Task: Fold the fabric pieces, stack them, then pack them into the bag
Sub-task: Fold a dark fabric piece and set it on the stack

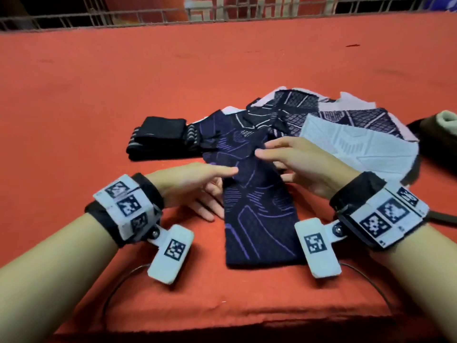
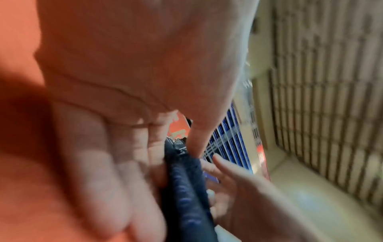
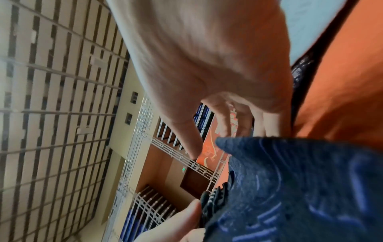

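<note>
A dark navy fabric piece with purple lines (image 1: 259, 219) lies lengthwise on the red table (image 1: 123, 95) in front of me. My left hand (image 1: 217, 191) pinches its left edge, thumb on top and fingers beneath. The left wrist view shows that thumb (image 2: 194, 144) pressed on the raised navy fabric (image 2: 186, 188). My right hand (image 1: 270, 164) is at the right edge with straight fingers under the cloth. In the right wrist view its thumb (image 3: 186, 139) stays just clear of the navy fabric (image 3: 290, 188). A folded black stack (image 1: 158, 138) sits at the left.
A loose pile of patterned dark and pale pieces (image 1: 321, 112) lies behind my hands, with a white piece (image 1: 358, 149) on its right side. A dark bag (image 1: 440, 129) lies at the right edge. A metal grille (image 1: 99, 18) runs along the table's far side.
</note>
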